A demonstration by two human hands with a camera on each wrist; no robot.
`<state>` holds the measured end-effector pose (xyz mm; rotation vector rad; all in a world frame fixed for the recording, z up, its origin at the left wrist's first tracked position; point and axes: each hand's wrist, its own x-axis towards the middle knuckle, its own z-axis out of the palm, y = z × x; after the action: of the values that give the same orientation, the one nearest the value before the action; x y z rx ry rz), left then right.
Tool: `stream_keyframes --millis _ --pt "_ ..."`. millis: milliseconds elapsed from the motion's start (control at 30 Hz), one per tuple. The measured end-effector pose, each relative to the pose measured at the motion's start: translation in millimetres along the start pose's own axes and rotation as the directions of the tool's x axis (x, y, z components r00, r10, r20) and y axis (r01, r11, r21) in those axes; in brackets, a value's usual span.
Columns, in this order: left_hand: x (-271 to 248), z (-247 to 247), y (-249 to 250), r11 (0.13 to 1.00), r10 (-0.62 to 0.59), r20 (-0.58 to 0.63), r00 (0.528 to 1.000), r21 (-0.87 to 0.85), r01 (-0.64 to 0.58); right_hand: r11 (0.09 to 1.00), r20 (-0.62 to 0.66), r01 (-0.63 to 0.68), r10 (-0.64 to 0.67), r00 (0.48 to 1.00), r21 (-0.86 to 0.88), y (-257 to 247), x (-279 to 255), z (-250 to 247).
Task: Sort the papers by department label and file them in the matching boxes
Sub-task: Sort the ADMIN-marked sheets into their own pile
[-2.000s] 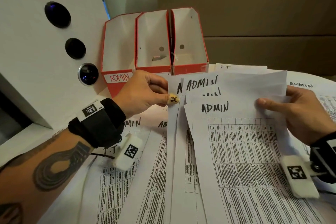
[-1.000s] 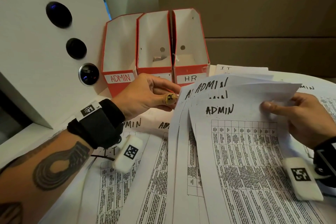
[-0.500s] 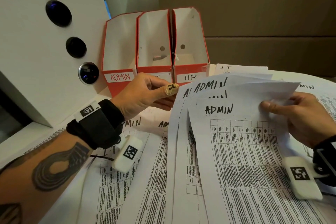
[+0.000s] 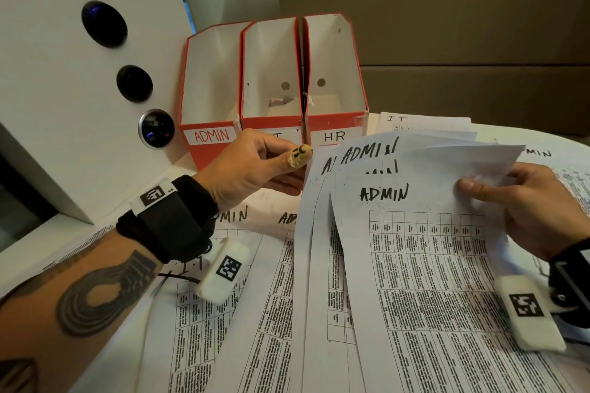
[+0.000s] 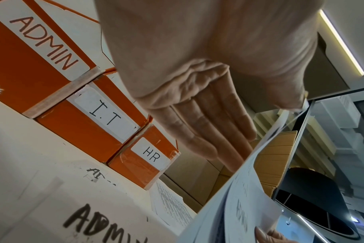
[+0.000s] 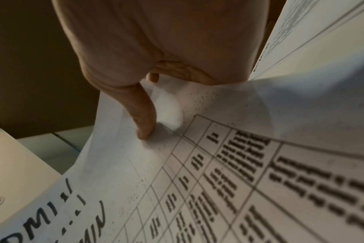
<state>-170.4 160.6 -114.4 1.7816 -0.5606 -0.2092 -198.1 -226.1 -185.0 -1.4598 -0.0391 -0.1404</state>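
While the right hand [image 4: 530, 210] pinches the fanned ADMIN papers [image 4: 412, 233] at their upper right corner, thumb on top, the sheets stand lifted above other papers on the table [image 4: 38, 252]. The left hand [image 4: 252, 166] is at their left edge, fingers straight under the sheets, thumb near the top; whether it grips them I cannot tell. Behind stand the ADMIN box [image 4: 210, 96], IT box [image 4: 271, 80] and HR box [image 4: 335, 73].

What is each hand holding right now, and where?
The right hand pinches the fanned ADMIN papers near their top right edge. The left hand holds nothing, its fingers straight.
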Motion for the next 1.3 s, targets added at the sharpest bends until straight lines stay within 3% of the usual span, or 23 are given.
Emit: stream_keyframes --millis 200,400,500,600,733,1000,1300 --pt "-1 4 4 1.0 -0.019 -0.026 0.999 -0.003 0.019 1.0 0.018 -0.013 0.013 1.0 0.008 -4 -4 3" --pt "0 15 5 0.985 -0.036 -0.14 0.989 0.16 0.058 0.999 0.005 -0.018 0.018 1.0 0.026 -3 -3 2" --pt "2 17 3 0.984 0.084 -0.268 0.96 0.172 -0.038 1.0 0.0 -0.016 0.016 1.0 0.027 -2 -2 2" --pt "3 17 4 0.959 0.224 -0.317 0.921 0.24 -0.151 1.0 0.036 0.002 -0.002 0.999 0.003 -4 -4 1" --pt "3 16 6 0.918 0.295 -0.298 0.908 0.352 -0.182 0.999 0.057 -0.033 0.031 0.998 0.04 -10 -4 3" --pt "-4 25 13 0.963 0.214 -0.285 0.934 0.22 -0.154 0.999 0.13 -0.041 0.036 0.991 0.035 -5 -7 6" --pt "-8 29 22 0.984 0.178 -0.091 0.98 -0.014 -0.18 0.977 0.118 -0.054 0.03 0.993 0.209 -11 -15 22"
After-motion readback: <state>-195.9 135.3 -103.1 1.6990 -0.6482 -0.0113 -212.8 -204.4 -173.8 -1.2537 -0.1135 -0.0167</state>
